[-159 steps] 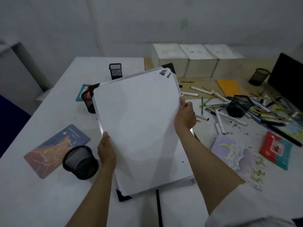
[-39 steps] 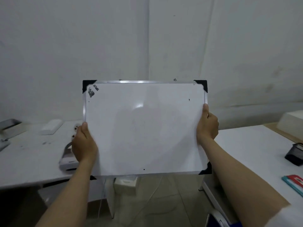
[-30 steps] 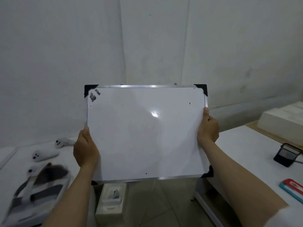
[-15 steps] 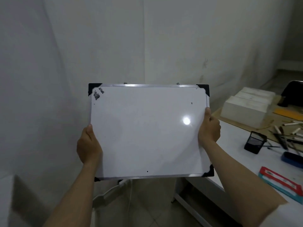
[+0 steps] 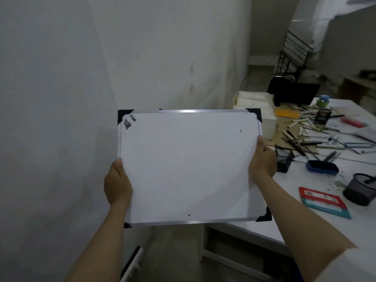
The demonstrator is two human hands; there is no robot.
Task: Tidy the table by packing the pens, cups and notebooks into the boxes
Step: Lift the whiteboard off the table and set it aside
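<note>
Whiteboard [image 5: 189,167] filled the middle of the head view, held upright and facing the camera away from the table [image 5: 305,224], apparently to carry it clear of the clutter before any packing began. At its left edge the left hand [image 5: 117,185] gripped the frame, thumb on the front and fingers curled out of sight behind; at its right edge the right hand [image 5: 263,161] gripped the same way, so the board hung level between them. Toward the right of the frame lay the task's things: loose pens [image 5: 305,137] scattered on the tabletop, a mesh cup [image 5: 361,191] at the far right edge, a red-and-teal notebook [image 5: 323,201] just beside it, and white boxes [image 5: 256,106] stacked above the board's upper right corner. None looked packed yet. Compared with half a second earlier, the view had swung rightward: more table, a blue eraser [image 5: 322,167] and a black rack [image 5: 295,55] in the upper right had come into sight, while both grips were unchanged.
</note>
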